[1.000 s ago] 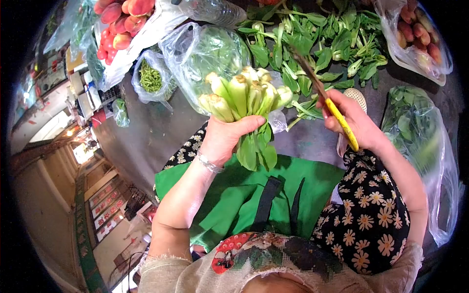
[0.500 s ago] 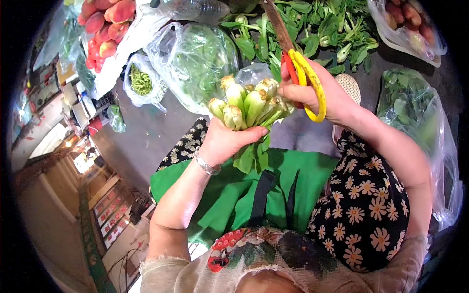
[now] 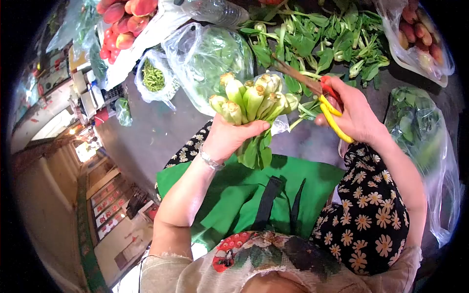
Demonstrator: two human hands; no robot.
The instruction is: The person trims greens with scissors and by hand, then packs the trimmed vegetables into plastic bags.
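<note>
My left hand (image 3: pixel 228 138) is closed around a bunch of bok choy (image 3: pixel 254 100), its pale cut stem ends facing up and leaves hanging below my thumb. To the right of the bunch, my right hand (image 3: pixel 355 113) grips scissors (image 3: pixel 337 120) with yellow and red handles. Their rusty brown blades (image 3: pixel 303 80) point to the upper left, toward the loose greens. A small leafy sprig (image 3: pixel 309 110) shows between the bunch and my right fingers; I cannot tell whether the fingers touch it.
Loose bok choy (image 3: pixel 337 41) is spread at the top. Clear bags of greens lie at the centre (image 3: pixel 212 61) and right (image 3: pixel 410 127). A bag of green pieces (image 3: pixel 153 77), peaches (image 3: pixel 128 19) and bagged reddish produce (image 3: pixel 422 36) surround them. A green apron (image 3: pixel 229 190) covers my lap.
My right hand has drawn away from the bunch to the right and slightly down. The scissors have swung from pointing up to pointing up-left. My left hand keeps its hold.
</note>
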